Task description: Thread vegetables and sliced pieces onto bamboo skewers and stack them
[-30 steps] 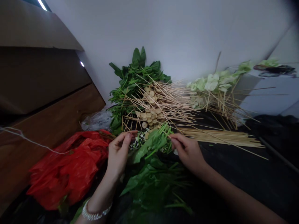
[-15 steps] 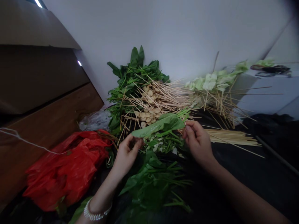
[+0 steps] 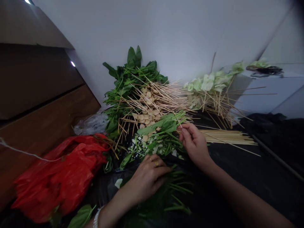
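Observation:
My right hand [image 3: 195, 142] pinches a thin bamboo skewer [image 3: 180, 125] between thumb and fingers. Green leaves [image 3: 163, 123] with stems hang on its far end, just above chopped stems and pale bits [image 3: 154, 145]. My left hand [image 3: 148, 177], wearing rings, reaches over the near pile of leafy greens [image 3: 179, 186]. Its fingers stretch to the right, with the thumb apart and the fingertips partly lost in the dark leaves. Directly behind the held leaves lie skewers of round, pale beige slices [image 3: 147, 117].
Skewered greens [image 3: 130, 76] are heaped against the wall, cabbage skewers [image 3: 211, 84] to their right. Bare skewers [image 3: 228, 137] lie beyond my right hand. A red plastic bag [image 3: 61, 174] sits at the left, near a clear plastic bag [image 3: 91, 123].
My left hand has let go of the leaf tips on the skewer and moved down and right onto the near greens. My right hand still holds the skewer. The view has shifted slightly.

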A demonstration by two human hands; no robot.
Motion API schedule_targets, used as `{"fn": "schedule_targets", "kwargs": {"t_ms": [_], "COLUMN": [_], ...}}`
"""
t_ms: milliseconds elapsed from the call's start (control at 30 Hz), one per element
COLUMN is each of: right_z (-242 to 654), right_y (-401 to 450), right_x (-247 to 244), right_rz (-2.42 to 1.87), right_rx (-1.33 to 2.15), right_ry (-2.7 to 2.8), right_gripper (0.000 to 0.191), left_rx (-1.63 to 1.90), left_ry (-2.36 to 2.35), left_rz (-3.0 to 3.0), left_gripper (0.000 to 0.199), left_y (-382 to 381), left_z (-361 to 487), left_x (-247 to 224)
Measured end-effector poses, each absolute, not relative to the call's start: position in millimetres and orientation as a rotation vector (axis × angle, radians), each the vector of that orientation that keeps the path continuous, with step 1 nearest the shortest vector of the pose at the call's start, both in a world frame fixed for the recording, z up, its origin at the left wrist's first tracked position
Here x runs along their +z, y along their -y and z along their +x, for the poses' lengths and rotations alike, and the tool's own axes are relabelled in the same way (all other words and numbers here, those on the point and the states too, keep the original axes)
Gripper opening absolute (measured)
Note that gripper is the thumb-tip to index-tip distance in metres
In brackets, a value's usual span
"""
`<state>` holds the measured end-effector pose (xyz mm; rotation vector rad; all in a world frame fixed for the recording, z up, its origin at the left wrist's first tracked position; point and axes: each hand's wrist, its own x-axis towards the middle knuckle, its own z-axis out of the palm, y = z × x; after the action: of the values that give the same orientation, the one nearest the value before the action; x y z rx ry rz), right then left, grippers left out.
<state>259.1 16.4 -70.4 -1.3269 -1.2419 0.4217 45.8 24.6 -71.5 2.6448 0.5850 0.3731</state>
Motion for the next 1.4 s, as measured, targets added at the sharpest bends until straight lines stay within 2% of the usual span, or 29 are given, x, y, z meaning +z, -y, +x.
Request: {"fn": "schedule_targets", "kwargs": {"t_ms": [233,367,500,667,833,1233,1400], "right_z": [258.7,258.5,257.7,258.4,262.2,269.5,266.6], "right_y": [-16.5,-17.1,-16.7,-16.7,-17.9,-19.4,-12.3], "right_x": [-71.4,-71.9,-71.3,-71.4,-68.9,-53.4,-50.5], "right_rz": [-1.334,-1.327,-1.325,-1.310,-1.260,-1.090,-1.045], "right_rx": [0.442,0.441,0.455,0.488,0.553,0.743,0.966], "right_ry": [1.250,1.257,1.258,1.258,1.192,0.989,1.068], "right_gripper": [0.021,0.021,0.020,0.021,0.021,0.020,0.023], "left_rx": [0.343,0.331,0.369,0.523,0.670,0.873,1.038], "left_ry": [-0.755,-0.827,-0.872,-0.827,-0.672,-0.890,-0.926], "left_rz": [2.557,2.499,2.446,2.278,1.895,1.274,1.047], "left_gripper": [0.037,0.019,0.009,0.012,0.007,0.026,0.034], "left_y": [-20.3,-20.5,-23.5,-26.3,-36.8,-55.6,-61.2], "left_z": [43.4,46.4,50.6,49.6,34.9,27.9,25.6], "left_x": [-69.3,-68.7,-73.9,-74.7,-54.0,-60.6,-60.3]}}
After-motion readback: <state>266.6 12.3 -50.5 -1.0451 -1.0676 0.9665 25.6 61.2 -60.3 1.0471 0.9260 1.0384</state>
